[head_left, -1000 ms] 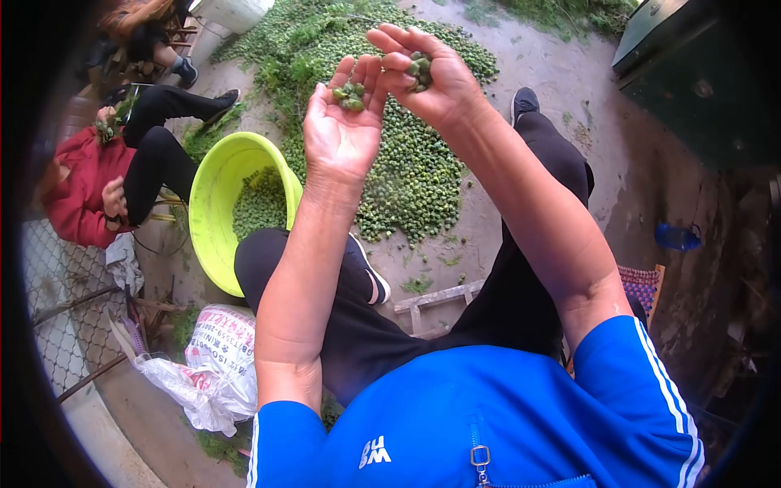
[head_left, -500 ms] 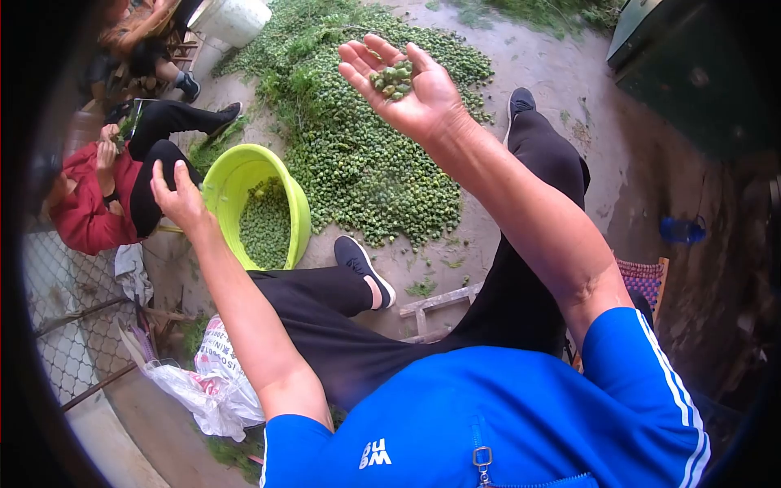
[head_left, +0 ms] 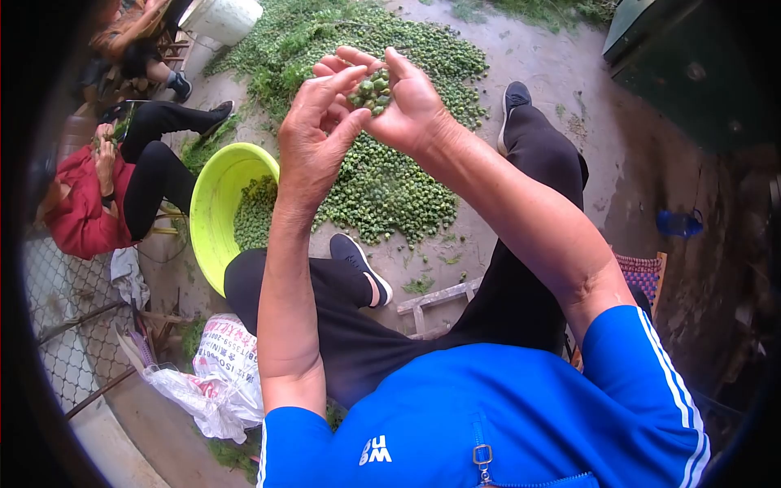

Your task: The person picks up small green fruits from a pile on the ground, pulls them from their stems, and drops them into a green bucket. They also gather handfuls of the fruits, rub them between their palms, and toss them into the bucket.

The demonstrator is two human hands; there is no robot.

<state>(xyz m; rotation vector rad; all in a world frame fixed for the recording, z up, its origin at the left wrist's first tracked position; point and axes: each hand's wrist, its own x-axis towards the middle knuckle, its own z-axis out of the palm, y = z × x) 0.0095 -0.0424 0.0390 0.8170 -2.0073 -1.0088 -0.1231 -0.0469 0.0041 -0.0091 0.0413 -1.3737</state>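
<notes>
My right hand (head_left: 412,114) is palm up and cupped, holding a handful of small round green fruits (head_left: 377,91). From the left, my left hand (head_left: 313,142) reaches over to that palm. Its thumb and forefinger are apart, their tips right at the fruits, and its other fingers are partly hidden. Below and beyond both hands, a large heap of the same green fruits (head_left: 390,191) lies on the floor. A yellow-green bucket (head_left: 213,215), part filled with green fruits, stands left of my left forearm, partly hidden by my knee.
A person in a red top (head_left: 93,191) sits at the left holding green sprigs, with another person (head_left: 130,41) behind. A white bucket (head_left: 221,19) stands at the back. Near my left side lies a white printed sack (head_left: 228,358). A wooden frame (head_left: 435,305) lies between my legs.
My left hand has swung right and up from beside the yellow-green bucket to the fruits in my right palm. The right hand has shifted slightly left and down, still holding them.
</notes>
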